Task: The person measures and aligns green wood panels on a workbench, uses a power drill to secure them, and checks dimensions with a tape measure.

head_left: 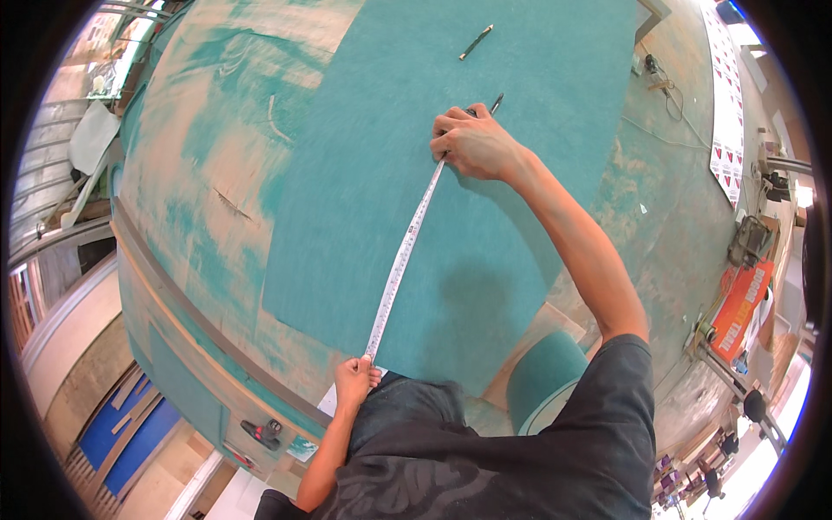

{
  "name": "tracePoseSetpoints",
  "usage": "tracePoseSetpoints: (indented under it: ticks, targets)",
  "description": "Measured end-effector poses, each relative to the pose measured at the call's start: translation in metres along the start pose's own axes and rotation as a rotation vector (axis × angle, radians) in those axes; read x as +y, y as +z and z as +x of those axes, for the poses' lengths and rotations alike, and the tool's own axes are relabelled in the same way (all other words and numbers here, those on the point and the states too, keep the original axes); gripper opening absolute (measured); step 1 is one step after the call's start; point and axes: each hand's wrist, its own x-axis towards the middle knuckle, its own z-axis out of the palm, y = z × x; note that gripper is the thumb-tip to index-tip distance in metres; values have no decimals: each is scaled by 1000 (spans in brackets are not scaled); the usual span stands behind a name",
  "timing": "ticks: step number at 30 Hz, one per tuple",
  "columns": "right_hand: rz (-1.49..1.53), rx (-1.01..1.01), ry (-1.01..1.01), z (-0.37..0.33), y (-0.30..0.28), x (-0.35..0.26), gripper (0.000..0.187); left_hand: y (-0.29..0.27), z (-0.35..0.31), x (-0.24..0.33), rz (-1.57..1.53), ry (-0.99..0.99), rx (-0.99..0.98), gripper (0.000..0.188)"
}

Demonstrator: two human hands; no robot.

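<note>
A white measuring tape (404, 251) stretches at a slant across a large green sheet (364, 156). My left hand (354, 380) pinches its near end at the sheet's edge, close to my body. Farther out, my right hand (475, 146) is closed over the tape's far end, fingers bent down onto the sheet. A dark pencil-like stick (497, 104) pokes out from between those fingers; its lower part is hidden. Another dark pencil (477, 42) lies loose on the sheet beyond my right hand.
The sheet rests on a broad work surface (225, 173) smeared with green. A rolled green piece (542, 373) sits beside my right side. A red and black tool (263, 433) lies lower left. At right are a patterned white sheet (726, 104), a cable (672, 100) and an orange box (744, 312).
</note>
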Motion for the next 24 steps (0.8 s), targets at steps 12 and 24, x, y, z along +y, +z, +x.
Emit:
tracePoseSetpoints:
  ticks: [12,24]
  targets:
    - [20,32,-9,2,3,5,7,2,1,6,-21,-40,-6,37]
    - [65,42,-50,3,-2,6,9,1,1,3,-41,-20,7,37]
